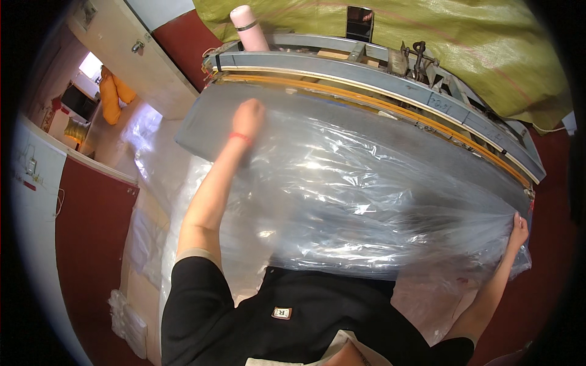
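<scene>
Clear, crinkled plastic sheeting (348, 177) is lying across a long, flat grey bench (207, 116), catching bright streaks of light along its folds and hanging over the near edge beside the person's black short-sleeved top (329, 317). At the bench's far right end, the right hand (519, 230) is pinching the edge of the sheeting, fingers closed on it, and creases are fanning inward from that grip. Over the left part of the bench, the left hand (249, 118) is curling into a loose fist near the sheeting's upper left corner; it is blurring, so I cannot tell whether it is gripping any film. A thin red band (241, 138) is circling that wrist. Behind the bench, a narrow orange-yellow bar (342, 91) is running alongside a blue-grey metal frame (317, 63). One pink cylindrical bottle with a dark band (250, 30) is standing by the frame's left end, while a yellow-green woven tarpaulin (464, 43) is hanging behind. At upper left, a pale door (131, 67) is standing open.
</scene>
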{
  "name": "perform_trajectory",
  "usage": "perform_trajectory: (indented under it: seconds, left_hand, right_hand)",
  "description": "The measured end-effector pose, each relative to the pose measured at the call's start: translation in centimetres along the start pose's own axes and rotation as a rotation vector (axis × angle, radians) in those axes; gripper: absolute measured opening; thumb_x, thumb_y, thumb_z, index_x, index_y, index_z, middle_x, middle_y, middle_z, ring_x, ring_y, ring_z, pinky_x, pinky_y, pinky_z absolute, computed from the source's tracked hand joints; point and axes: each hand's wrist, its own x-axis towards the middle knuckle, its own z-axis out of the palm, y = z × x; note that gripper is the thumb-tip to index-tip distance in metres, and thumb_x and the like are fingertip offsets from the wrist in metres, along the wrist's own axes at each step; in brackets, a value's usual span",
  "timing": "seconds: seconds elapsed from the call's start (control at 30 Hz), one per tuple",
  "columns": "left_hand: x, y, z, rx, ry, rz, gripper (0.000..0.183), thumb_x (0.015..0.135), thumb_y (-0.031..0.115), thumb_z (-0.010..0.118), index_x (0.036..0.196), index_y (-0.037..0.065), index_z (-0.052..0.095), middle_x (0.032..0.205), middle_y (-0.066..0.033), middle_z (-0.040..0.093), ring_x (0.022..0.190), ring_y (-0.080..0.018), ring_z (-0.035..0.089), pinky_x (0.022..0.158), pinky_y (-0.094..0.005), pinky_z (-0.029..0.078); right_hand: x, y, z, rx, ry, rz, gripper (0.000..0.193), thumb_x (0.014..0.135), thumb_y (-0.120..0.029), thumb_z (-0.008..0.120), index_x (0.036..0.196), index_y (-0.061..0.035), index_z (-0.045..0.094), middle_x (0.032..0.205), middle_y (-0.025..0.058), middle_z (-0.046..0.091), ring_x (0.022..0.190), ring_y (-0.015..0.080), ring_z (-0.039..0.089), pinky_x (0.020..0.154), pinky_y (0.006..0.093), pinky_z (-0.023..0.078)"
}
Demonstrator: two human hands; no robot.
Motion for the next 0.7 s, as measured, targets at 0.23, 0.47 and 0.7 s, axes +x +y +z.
perform_trajectory:
  seconds: [0.23,0.47,0.7]
  left_hand:
    - [2.1,-4.1,3.4,-0.597,0.151,-0.547,0.014,0.085,0.017,0.042,0.077,0.007,0.048,0.063,-0.0051,0.053,0.048,-0.0125,0.046,0.044,-0.0239,0.035]
    - [5.7,-0.8,4.2,-0.251,0.446,-0.594,0.020,0.084,0.018,0.044,0.079,0.000,0.050,0.075,-0.0202,0.056,0.071,-0.0336,0.055,0.066,-0.0402,0.043]
    - [8.4,-3.9,7.8,-0.217,0.441,-0.632,0.029,0.080,0.026,0.049,0.071,-0.001,0.056,0.068,-0.0172,0.059,0.064,-0.0288,0.057,0.063,-0.0368,0.044]
  right_hand:
    - [2.9,0.3,3.3,0.609,-0.021,0.467,0.025,0.083,-0.028,0.057,0.095,-0.0062,0.060,0.085,-0.0023,0.058,0.074,0.0085,0.050,0.067,0.0220,0.040]
    - [4.3,-6.3,10.8,0.317,0.190,0.130,0.022,0.084,-0.026,0.055,0.084,-0.0049,0.060,0.071,-0.0027,0.052,0.069,0.0077,0.047,0.064,0.0230,0.039]
    - [5.5,-7.8,13.0,0.513,0.313,0.102,0.016,0.079,-0.017,0.063,0.076,-0.0025,0.056,0.071,-0.0020,0.056,0.064,0.0042,0.048,0.062,0.0177,0.039]
